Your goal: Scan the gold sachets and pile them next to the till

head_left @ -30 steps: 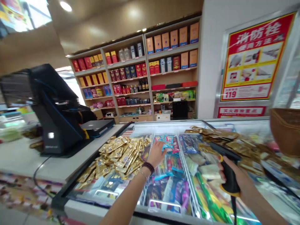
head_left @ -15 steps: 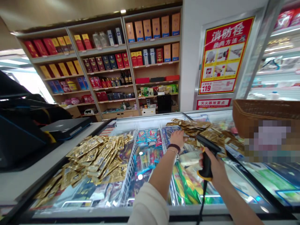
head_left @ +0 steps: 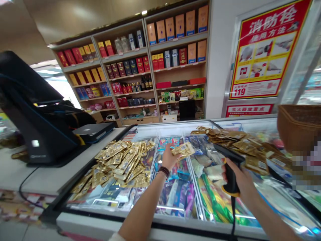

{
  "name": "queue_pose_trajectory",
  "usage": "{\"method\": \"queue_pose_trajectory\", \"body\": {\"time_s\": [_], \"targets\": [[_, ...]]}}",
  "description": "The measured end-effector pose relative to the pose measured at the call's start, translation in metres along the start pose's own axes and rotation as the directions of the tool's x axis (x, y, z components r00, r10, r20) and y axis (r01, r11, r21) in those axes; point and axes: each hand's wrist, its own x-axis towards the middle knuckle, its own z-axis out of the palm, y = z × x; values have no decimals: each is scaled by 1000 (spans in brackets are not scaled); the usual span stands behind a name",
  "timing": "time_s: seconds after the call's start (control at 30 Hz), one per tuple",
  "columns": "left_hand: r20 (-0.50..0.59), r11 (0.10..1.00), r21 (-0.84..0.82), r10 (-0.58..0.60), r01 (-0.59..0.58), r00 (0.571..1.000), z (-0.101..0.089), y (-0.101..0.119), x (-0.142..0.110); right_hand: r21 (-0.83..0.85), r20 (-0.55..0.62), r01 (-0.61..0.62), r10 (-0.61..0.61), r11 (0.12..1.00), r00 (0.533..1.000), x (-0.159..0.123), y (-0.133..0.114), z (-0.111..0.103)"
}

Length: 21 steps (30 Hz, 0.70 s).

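My left hand [head_left: 169, 157], with a beaded bracelet at the wrist, is closed on one gold packet [head_left: 184, 150] above the middle of the glass-topped freezer [head_left: 175, 124]. In my right hand [head_left: 237, 175] is a black barcode scanner [head_left: 229, 182] with yellow trim, its cable hanging down. Left of my hands, a big heap of gold packets [head_left: 125, 160] lies on the freezer top. Another pile of gold packets [head_left: 238, 140] is spread behind and to the right of the scanner.
A black checkout terminal [head_left: 45, 124] and a flat black device [head_left: 94, 131] stand on the left counter. A brown basket [head_left: 296, 127] is at the right. Shelves of boxes [head_left: 160, 62] and a red poster [head_left: 268, 50] line the back.
My left hand has come from the right pile toward the left, now with a gold packet in it. The view has turned left. The scanner stays in my right hand.
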Motion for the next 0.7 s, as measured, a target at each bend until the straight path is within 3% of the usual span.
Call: {"method": "queue_pose_trajectory", "body": {"time_s": [0.13, 0.33, 0.47, 0.7], "targets": [[-72, 980, -195, -42, 27, 997, -30, -20, -14, -28, 89, 3, 0, 1000, 996, 0, 7, 32], [-118, 939, -332, -140, 94, 983, -42, -36, -3, -137, 290, 52, -10, 989, 957, 7, 21, 77], [-117, 892, -437, -181, 113, 976, -41, -37, 4, -211, 375, 110, -24, 971, 927, 8, 28, 83], [-106, 839, -530, -209, 122, 972, -36, -35, 4, -346, 459, 141, 36, 928, 888, -10, 28, 73]]}}
